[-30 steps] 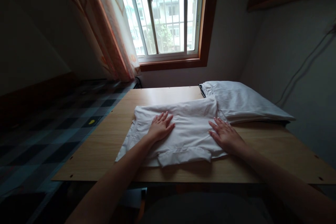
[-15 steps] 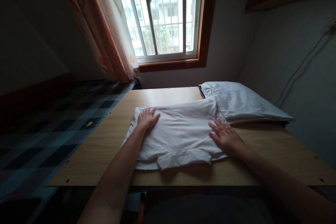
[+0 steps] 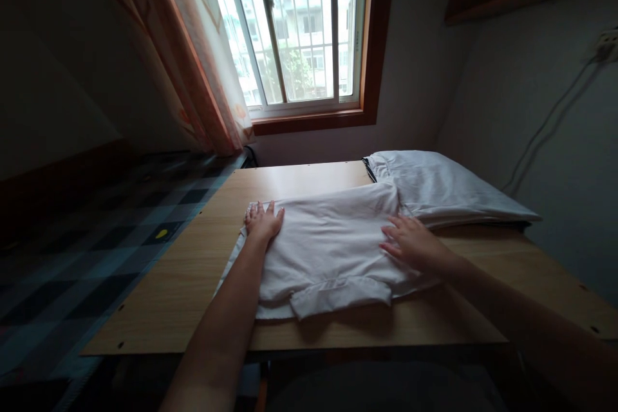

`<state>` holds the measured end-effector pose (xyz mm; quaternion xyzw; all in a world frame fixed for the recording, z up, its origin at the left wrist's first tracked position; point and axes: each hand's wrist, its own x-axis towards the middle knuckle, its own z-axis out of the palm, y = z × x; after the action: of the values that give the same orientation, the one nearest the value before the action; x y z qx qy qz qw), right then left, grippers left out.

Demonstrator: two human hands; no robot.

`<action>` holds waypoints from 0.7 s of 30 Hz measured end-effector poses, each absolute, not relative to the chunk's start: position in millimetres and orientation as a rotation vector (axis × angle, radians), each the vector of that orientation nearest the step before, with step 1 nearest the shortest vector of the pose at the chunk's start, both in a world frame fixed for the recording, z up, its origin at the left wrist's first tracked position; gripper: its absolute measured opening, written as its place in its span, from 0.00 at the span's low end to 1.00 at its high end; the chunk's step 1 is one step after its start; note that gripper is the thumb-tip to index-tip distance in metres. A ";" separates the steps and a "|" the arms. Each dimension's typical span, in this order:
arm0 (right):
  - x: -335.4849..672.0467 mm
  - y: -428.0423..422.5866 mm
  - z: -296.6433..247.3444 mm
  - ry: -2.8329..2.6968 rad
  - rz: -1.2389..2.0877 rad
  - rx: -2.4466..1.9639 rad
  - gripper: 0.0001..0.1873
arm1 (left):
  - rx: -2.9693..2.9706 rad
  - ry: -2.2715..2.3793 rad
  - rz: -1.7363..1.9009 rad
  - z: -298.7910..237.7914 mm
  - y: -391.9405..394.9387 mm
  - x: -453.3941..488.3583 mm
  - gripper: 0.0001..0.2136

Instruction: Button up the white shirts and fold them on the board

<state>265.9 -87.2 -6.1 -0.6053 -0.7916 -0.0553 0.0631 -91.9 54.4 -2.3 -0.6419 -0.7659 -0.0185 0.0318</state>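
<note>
White and lightly creased, a folded garment (image 3: pixel 328 232) lies across the middle of the pale wooden desk (image 3: pixel 188 283), its far right corner against a second white cloth (image 3: pixel 454 190) with a dark edge. At the garment's far left corner the left hand (image 3: pixel 263 222) rests palm down, fingers spread, its grip slack and holding nothing; the right hand (image 3: pixel 412 241) is over the opposite side, its grip likewise loose with fingers apart, though whether those fingertips touch the fabric cannot be told.
</note>
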 end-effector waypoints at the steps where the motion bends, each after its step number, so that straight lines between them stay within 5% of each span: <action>1: 254.7 -82.0 2.0 -2.403 -0.181 -1.793 0.26 | -1.976 -2.364 -0.052 -2.2 54.2 -91.7 0.32; 10: 113.7 -10.3 1.5 -2.611 0.162 -1.317 0.30 | -1.998 -2.331 -0.094 -1.3 50.5 -92.3 0.33; 21: 120.7 41.7 -11.8 -2.432 0.271 -1.574 0.35 | -1.993 -2.346 -0.080 -2.2 51.2 -91.9 0.33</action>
<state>120.7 41.7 -11.8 -0.5374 -0.8302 0.0925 0.1158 -91.9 51.2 -2.2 -0.6469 -0.7615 -0.0261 0.0313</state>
